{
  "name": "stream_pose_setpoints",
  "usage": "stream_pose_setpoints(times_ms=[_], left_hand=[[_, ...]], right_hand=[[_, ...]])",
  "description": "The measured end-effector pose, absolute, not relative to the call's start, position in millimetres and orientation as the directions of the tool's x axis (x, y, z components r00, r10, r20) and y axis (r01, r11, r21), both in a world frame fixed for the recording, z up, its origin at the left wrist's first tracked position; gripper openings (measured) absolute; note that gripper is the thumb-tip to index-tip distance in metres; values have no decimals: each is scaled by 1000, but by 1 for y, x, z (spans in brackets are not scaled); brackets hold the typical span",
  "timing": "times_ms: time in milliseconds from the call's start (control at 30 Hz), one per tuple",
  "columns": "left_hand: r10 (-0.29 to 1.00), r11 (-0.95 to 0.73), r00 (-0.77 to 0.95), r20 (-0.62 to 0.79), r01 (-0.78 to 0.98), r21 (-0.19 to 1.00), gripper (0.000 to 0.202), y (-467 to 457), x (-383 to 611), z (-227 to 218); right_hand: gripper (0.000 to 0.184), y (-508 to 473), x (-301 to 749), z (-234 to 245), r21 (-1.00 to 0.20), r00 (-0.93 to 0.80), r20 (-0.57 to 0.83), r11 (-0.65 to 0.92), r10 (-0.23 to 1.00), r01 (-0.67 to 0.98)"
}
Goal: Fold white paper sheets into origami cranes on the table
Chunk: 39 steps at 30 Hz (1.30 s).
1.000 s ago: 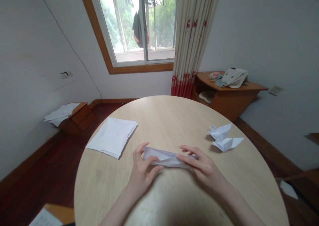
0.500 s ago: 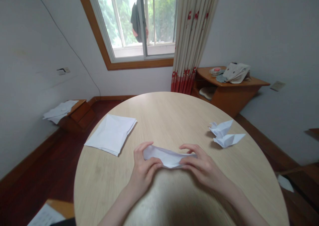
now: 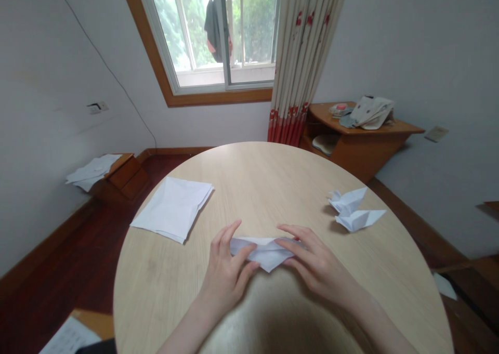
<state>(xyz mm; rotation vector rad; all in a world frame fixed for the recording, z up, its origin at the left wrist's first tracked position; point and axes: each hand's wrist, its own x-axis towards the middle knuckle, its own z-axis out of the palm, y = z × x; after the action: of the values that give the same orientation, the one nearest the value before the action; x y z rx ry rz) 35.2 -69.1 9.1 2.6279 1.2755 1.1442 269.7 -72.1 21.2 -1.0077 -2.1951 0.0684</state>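
A partly folded sheet of white paper (image 3: pixel 268 259) lies between my hands near the front of the round table (image 3: pixel 257 187). One pointed corner of it hangs toward me, and a crease runs across its width. My left hand (image 3: pixel 230 260) grips the left end, fingers behind and thumb on the front. Its right end is held by my right hand (image 3: pixel 312 255), with the fingers curled over it. Both ends of the paper are partly hidden by my fingers.
To the left lies a stack of white paper sheets (image 3: pixel 171 208). Two folded paper birds (image 3: pixel 359 220) sit at the right. Beyond the table stand a wooden desk (image 3: pixel 351 146) with a cloth bag (image 3: pixel 372 112) and a low cabinet (image 3: pixel 127 174) with papers.
The folded paper has flattened between my hands, and its near corner now points down toward me. My fingers have shifted slightly along it. The stack and the birds stay in place.
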Motion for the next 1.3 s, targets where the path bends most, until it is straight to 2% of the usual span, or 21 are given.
stream_pose_setpoints(times_ms=[200,400,467,633,800,900,1033,1167,1233,1300], left_hand=[[697,-646,402,594,712,275,31,-68,36,4],[711,-642,427,558,718,269,36,-69,39,2],[708,-647,436,555,716,262,38,-69,40,2],[717,-655,472,513,707,266,39,-72,45,5],[716,-677,513,474,676,290,45,-72,44,10],[700,-698,557,446,666,264,56,-68,41,11],[671,-721,612,419,671,175,50,-64,35,12],[674,-719,611,415,672,178,66,-61,28,11],[681,-715,591,433,663,221,60,-59,25,9],[688,-710,556,467,648,274,41,-56,21,5]], right_hand=[[38,-73,269,18,-343,-453,538,675,711,653],[27,-76,264,18,-294,-454,519,650,724,701],[28,-76,262,17,-274,-452,497,628,741,728],[43,-77,259,15,-251,-436,430,568,791,783],[64,-76,264,16,-228,-443,468,589,764,775],[60,-74,271,16,-247,-415,502,586,759,772],[53,-72,280,17,-281,-392,511,580,765,765],[50,-70,285,20,-270,-431,500,608,751,746],[47,-69,287,21,-256,-435,501,608,748,751],[41,-68,288,22,-248,-422,510,598,749,762]])
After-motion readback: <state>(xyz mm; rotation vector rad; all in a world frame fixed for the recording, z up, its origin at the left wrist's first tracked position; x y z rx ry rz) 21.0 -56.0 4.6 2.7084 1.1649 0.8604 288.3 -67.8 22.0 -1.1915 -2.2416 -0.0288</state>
